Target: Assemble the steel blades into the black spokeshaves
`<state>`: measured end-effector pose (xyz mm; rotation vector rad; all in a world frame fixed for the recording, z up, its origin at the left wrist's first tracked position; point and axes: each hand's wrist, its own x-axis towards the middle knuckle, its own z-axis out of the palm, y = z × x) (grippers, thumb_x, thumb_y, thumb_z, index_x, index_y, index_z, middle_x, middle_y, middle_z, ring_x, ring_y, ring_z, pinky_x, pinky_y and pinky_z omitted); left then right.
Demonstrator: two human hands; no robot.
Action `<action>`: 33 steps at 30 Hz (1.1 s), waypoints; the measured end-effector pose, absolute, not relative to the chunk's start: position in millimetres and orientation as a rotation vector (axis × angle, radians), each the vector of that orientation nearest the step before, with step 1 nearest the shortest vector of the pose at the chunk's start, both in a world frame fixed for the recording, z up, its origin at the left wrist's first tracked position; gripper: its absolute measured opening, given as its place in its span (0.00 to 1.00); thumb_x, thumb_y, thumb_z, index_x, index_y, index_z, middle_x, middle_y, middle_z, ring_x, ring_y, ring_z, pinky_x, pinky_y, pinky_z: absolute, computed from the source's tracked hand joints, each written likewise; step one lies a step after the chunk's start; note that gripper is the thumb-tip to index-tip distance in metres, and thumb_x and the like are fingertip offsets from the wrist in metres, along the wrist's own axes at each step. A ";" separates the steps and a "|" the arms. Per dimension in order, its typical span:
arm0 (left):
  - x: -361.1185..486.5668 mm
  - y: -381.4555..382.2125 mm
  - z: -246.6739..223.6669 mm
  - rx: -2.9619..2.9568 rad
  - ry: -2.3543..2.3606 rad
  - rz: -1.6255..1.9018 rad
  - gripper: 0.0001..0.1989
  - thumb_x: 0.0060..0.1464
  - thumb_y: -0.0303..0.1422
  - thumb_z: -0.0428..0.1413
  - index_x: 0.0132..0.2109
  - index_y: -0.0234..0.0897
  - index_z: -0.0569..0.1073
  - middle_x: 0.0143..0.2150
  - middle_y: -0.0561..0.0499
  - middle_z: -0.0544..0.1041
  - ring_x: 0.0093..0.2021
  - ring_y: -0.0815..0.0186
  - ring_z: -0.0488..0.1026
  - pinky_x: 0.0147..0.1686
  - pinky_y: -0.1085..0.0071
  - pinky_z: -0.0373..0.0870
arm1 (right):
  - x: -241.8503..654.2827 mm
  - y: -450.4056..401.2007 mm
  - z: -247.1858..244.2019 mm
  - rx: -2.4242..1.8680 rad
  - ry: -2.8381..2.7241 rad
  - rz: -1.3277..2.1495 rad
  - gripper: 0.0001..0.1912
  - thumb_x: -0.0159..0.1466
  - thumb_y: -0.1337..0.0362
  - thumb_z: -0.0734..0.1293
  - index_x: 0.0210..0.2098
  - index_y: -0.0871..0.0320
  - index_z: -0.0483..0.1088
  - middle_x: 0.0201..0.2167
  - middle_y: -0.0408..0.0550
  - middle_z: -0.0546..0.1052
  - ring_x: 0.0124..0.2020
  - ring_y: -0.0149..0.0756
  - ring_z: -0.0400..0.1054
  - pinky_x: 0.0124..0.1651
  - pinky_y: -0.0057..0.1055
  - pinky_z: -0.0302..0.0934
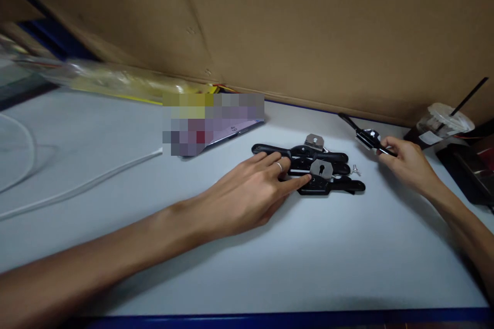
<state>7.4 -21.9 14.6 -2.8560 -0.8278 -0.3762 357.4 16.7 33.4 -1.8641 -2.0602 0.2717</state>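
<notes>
1. The left hand is lying flat and spread open on the white table, gripping nothing; its fingertips are pressing on the left handles of the stacked spokeshaves, which are sitting at mid-table, just right of that hand
2. The stack is looking like two, perhaps three, black winged tool bodies lying one over another, each carrying a grey metal cap plate with a keyhole slot; a small wing nut is lying loose at the stack's right edge
3. Judging from this, the stack is likely sliding or toppling if the fingertips push sideways, and the loose nut could be rolling off unnoticed
4. Right of the stack, the right hand is closing its fingers around one handle of a separate spokeshave, holding it tilted just above the table
5. Further right of the stack, a lidded drink cup with a straw is standing near that hand; a swing of the held tool could be knocking it over
</notes>
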 end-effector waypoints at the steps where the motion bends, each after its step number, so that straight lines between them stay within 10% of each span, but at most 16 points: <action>1: 8.1 -22.1 14.8 -2.883 -0.828 -0.424 0.21 0.66 0.28 0.50 0.63 0.41 0.75 0.40 0.44 0.75 0.39 0.55 0.73 0.38 0.59 0.72 | 354.3 13.0 35.7 -1.829 -2.054 0.283 0.04 0.56 0.60 0.61 0.30 0.53 0.64 0.22 0.40 0.67 0.25 0.36 0.59 0.31 0.32 0.49; 14: 10.3 -41.0 38.7 -2.643 -0.796 -1.525 0.12 0.59 0.16 0.48 0.40 0.39 0.66 0.32 0.54 0.68 0.31 0.68 0.67 0.29 0.69 0.66 | 309.9 -47.8 75.0 -1.178 -2.513 0.759 0.10 0.58 0.74 0.60 0.29 0.53 0.55 0.23 0.35 0.58 0.23 0.28 0.52 0.26 0.26 0.47; 27: 22.3 -50.4 21.2 -2.979 -0.617 -0.656 0.14 0.73 0.36 0.48 0.39 0.36 0.72 0.32 0.51 0.75 0.31 0.64 0.71 0.31 0.67 0.67 | 287.6 -70.1 57.5 -1.171 -2.877 0.536 0.11 0.60 0.73 0.64 0.41 0.55 0.71 0.26 0.42 0.74 0.25 0.35 0.68 0.30 0.31 0.58; 33: 20.6 -52.7 16.3 -2.965 -0.612 -0.572 0.15 0.72 0.41 0.52 0.45 0.33 0.73 0.32 0.51 0.75 0.33 0.61 0.72 0.32 0.64 0.66 | 288.7 -67.5 49.8 -1.037 -2.825 0.267 0.11 0.71 0.62 0.64 0.31 0.57 0.71 0.25 0.44 0.73 0.26 0.36 0.66 0.31 0.34 0.57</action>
